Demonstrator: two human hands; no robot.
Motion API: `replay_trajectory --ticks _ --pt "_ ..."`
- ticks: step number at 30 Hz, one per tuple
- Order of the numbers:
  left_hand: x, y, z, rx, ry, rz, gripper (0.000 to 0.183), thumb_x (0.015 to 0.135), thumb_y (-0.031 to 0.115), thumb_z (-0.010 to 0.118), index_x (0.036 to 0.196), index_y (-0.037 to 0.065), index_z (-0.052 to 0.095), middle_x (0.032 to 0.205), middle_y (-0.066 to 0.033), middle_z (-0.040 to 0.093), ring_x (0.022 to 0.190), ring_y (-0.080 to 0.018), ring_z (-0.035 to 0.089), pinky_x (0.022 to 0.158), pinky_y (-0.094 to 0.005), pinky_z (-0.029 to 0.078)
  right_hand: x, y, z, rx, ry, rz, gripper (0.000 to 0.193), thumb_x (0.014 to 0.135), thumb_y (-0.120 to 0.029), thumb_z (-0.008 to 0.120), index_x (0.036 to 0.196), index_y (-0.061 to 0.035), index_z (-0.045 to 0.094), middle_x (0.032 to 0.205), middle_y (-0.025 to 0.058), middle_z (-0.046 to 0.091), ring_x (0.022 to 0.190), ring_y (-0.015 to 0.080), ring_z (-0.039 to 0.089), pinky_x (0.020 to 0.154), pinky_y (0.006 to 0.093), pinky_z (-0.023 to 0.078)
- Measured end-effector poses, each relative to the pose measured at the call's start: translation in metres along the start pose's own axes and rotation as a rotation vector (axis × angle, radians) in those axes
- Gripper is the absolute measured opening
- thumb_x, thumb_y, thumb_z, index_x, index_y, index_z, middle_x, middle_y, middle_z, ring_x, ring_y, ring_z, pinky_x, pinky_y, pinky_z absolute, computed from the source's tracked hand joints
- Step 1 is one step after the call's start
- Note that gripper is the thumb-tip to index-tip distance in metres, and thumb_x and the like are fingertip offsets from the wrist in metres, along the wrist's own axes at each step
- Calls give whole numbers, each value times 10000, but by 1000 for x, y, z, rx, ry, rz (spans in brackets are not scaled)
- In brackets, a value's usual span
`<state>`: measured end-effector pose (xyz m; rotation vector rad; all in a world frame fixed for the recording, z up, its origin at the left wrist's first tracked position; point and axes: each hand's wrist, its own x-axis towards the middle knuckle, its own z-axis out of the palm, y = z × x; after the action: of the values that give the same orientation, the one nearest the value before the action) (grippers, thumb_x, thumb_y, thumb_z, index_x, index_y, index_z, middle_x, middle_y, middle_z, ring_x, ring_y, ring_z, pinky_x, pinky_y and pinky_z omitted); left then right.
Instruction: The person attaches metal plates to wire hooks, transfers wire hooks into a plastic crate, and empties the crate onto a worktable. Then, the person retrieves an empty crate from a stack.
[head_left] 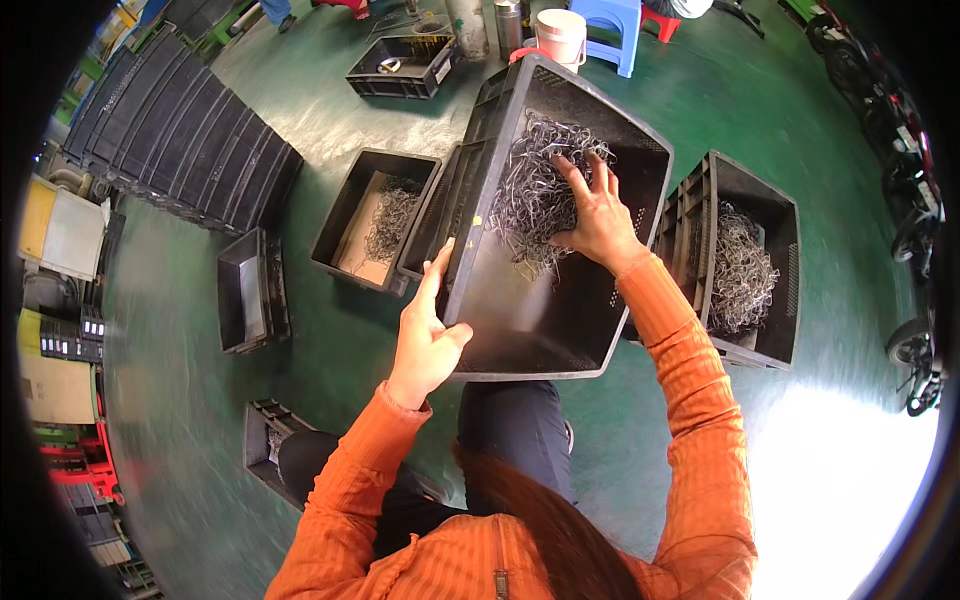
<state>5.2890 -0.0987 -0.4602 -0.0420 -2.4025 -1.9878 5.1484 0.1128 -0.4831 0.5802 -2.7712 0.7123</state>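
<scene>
A big black plastic crate [500,335] stands tilted in front of my knees. A tangled heap of thin bent metal wire pieces [530,195], some looking like hooks, fills its far part, while the near floor of the crate is bare. My left hand [422,345] straddles the crate's left rim, fingers along the outside and thumb on the inner side. Spread over the heap, my right hand [600,220] touches the wire pieces with its fingers apart; nothing is seen gripped in it. Its fingertips partly sink among the pieces.
Right of the big crate, another black crate [794,290] holds a wire heap [742,275]. A left crate [330,225] contains more wire and cardboard. Black crates [190,140] are stacked far left. Farther off are a crate [370,92], white bucket [560,36] and blue stool [612,28].
</scene>
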Motion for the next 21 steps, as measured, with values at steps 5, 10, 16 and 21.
replay_trajectory --ticks 5,10,16,21 --pt "4 1 7 -108 -27 -64 801 613 -192 406 1356 72 266 1376 -82 315 1254 -127 190 681 -135 409 -9 7 -6 21 -13 7 828 448 -119 798 1183 -207 428 1202 134 373 1042 369 414 826 441 458" --pt "2 1 12 -72 -20 -30 798 614 -193 405 1354 73 271 1383 -94 299 1302 -190 126 757 -153 404 -19 13 -11 64 80 -5 676 475 -108 786 1085 -167 502 1146 110 412 1014 335 427 842 410 439" --pt "1 0 10 -92 -31 -1 797 598 -185 409 1348 50 275 1377 -98 307 1317 -214 117 901 -206 332 -27 16 -12 125 220 -44 581 485 -106 786 1010 -130 538 1150 103 434 1027 312 434 855 392 420" --pt "0 -3 11 -93 -24 -16 797 585 -173 412 1344 32 278 1366 -96 322 1312 -201 159 970 -233 257 -31 19 -8 206 259 -33 517 500 -49 775 964 -109 556 1153 99 453 1058 287 448 879 366 408"
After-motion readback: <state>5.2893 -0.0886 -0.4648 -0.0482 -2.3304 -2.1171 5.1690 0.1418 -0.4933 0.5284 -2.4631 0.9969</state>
